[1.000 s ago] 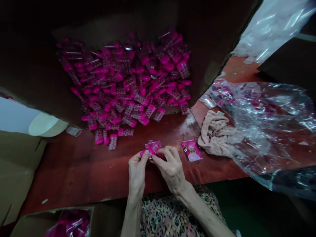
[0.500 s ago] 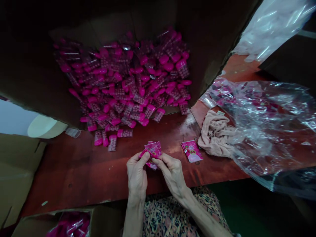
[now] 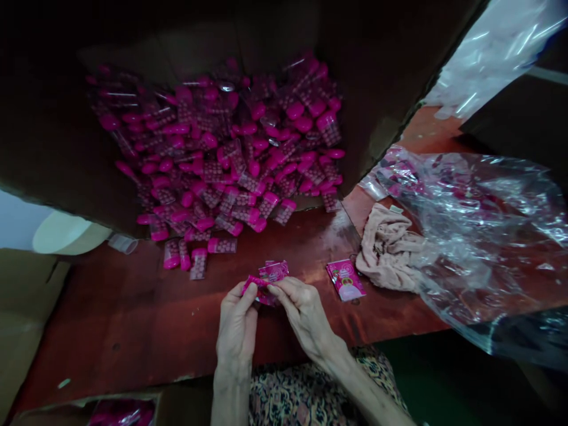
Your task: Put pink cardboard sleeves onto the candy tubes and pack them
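Observation:
Both hands meet just above the near edge of a red-brown table (image 3: 133, 319). My left hand (image 3: 237, 328) and my right hand (image 3: 302, 313) pinch the same small pink printed packet (image 3: 270, 277) between thumb and fingers. A second pink packet (image 3: 346, 279) lies flat on the table to the right of my right hand. Behind the hands, a big heap of small pink-capped containers (image 3: 222, 154) spills out of a dark cardboard box (image 3: 381, 77) lying on its side; a few containers (image 3: 190, 257) lie loose in front of it.
A crumpled beige cloth (image 3: 390, 248) lies right of the packets. A large clear plastic bag (image 3: 483, 236) covers the table's right end. A cardboard box (image 3: 119, 411) with pink items stands below at lower left. A white round object (image 3: 66, 234) sits at left.
The hands stay together on the packet and have slightly turned it. The camera view has shifted a little, so everything sits a bit lower and further left.

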Demonstrator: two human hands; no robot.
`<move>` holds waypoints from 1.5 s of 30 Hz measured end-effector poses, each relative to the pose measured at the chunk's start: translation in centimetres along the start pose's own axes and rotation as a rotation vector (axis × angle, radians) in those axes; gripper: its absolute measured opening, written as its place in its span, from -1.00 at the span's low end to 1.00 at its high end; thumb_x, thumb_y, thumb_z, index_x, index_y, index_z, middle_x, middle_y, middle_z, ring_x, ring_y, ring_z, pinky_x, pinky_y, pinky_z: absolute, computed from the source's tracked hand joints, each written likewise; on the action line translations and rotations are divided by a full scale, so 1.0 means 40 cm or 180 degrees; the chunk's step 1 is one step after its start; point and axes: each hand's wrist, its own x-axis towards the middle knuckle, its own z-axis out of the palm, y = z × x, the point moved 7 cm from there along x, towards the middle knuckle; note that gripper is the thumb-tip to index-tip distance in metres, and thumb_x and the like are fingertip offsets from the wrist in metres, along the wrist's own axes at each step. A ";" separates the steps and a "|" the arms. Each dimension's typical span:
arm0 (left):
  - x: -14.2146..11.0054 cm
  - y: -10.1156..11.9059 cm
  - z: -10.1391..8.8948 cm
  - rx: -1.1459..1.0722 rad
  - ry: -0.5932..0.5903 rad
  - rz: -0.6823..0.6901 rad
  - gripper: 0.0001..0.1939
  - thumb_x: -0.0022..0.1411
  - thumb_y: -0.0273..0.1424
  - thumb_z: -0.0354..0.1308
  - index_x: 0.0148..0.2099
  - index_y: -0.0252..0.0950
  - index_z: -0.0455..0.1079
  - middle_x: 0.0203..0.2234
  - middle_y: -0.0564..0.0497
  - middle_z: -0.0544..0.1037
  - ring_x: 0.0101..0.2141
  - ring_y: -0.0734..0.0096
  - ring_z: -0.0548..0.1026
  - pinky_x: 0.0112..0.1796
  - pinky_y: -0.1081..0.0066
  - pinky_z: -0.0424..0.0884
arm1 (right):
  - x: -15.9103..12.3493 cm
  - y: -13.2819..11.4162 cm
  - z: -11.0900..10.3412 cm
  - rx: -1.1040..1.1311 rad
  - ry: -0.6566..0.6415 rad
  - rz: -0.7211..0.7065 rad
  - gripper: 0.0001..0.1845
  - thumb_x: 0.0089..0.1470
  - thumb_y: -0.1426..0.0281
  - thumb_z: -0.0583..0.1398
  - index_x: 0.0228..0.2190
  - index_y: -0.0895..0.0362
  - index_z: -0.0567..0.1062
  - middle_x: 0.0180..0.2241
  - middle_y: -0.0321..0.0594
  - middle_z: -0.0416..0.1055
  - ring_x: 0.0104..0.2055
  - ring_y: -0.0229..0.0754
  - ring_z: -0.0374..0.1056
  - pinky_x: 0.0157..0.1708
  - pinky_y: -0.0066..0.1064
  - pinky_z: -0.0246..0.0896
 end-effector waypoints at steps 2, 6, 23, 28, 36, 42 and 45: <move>0.006 0.009 -0.009 -0.0102 0.0098 0.0045 -0.84 -0.19 -0.46 0.38 -0.47 -0.36 0.50 -0.56 0.05 0.56 -0.50 0.55 0.45 -0.38 0.54 0.37 | 0.023 -0.003 -0.004 -0.0168 -0.0054 -0.0087 -0.68 0.20 0.31 0.02 -0.45 0.11 0.50 -0.52 -0.27 0.42 -0.47 -0.24 0.36 -0.44 -0.45 0.29; 0.018 0.029 -0.029 -0.0400 0.0402 0.0056 -0.93 -0.09 -0.50 0.33 -0.47 -0.35 0.48 -0.58 0.06 0.54 -0.53 0.54 0.46 -0.41 0.53 0.39 | 0.146 0.029 -0.035 -0.0663 0.0178 0.0008 -0.69 0.18 0.30 0.03 -0.11 0.15 0.41 -0.21 -0.03 0.42 -0.21 -0.03 0.36 -0.22 -0.20 0.28; 0.019 0.056 0.003 -0.1109 0.1054 -0.0390 -0.72 0.25 -0.55 -0.02 -0.48 -0.34 0.39 -0.64 0.06 0.50 -0.60 0.55 0.47 -0.48 0.52 0.44 | 0.186 0.123 -0.072 -0.0799 0.0817 0.0472 -0.75 -0.04 0.51 0.13 -0.23 0.21 0.39 -0.23 -0.05 0.28 -0.25 -0.06 0.28 -0.24 -0.18 0.24; 0.029 0.053 0.007 -0.1125 0.0856 -0.0328 -0.84 0.22 -0.49 0.06 -0.38 -0.33 0.43 -0.56 0.04 0.54 -0.53 0.49 0.49 -0.37 0.45 0.47 | 0.094 0.055 -0.098 0.0073 0.0666 0.0563 -0.74 -0.03 0.37 0.22 -0.23 0.14 0.40 -0.31 -0.19 0.37 -0.32 -0.18 0.36 -0.33 -0.33 0.33; 0.007 0.030 0.057 -0.1043 0.0473 -0.0440 -0.70 0.26 -0.37 -0.01 -0.44 -0.36 0.43 -0.56 -0.02 0.54 -0.54 0.46 0.48 -0.36 0.44 0.44 | 0.000 -0.072 -0.078 0.0110 0.0974 0.0035 -0.71 -0.06 0.50 0.22 -0.22 0.06 0.43 -0.27 -0.20 0.32 -0.25 -0.15 0.36 -0.28 -0.34 0.36; 0.003 0.023 0.060 -0.1008 0.0379 -0.0432 -0.69 0.28 -0.35 -0.03 -0.40 -0.38 0.43 -0.53 -0.05 0.55 -0.48 0.43 0.49 -0.32 0.40 0.43 | -0.015 -0.096 -0.070 -0.0213 0.1186 -0.0273 -0.70 -0.01 0.56 0.16 -0.18 0.09 0.41 -0.27 -0.16 0.30 -0.24 -0.16 0.36 -0.26 -0.37 0.37; 0.007 0.024 0.057 -0.0873 0.0339 -0.0217 -0.73 0.26 -0.39 0.00 -0.42 -0.37 0.43 -0.55 -0.02 0.54 -0.50 0.46 0.48 -0.35 0.43 0.42 | -0.019 -0.089 -0.063 -0.0135 0.1082 -0.0193 -0.70 -0.02 0.57 0.16 -0.19 0.10 0.42 -0.27 -0.16 0.31 -0.25 -0.16 0.37 -0.26 -0.37 0.37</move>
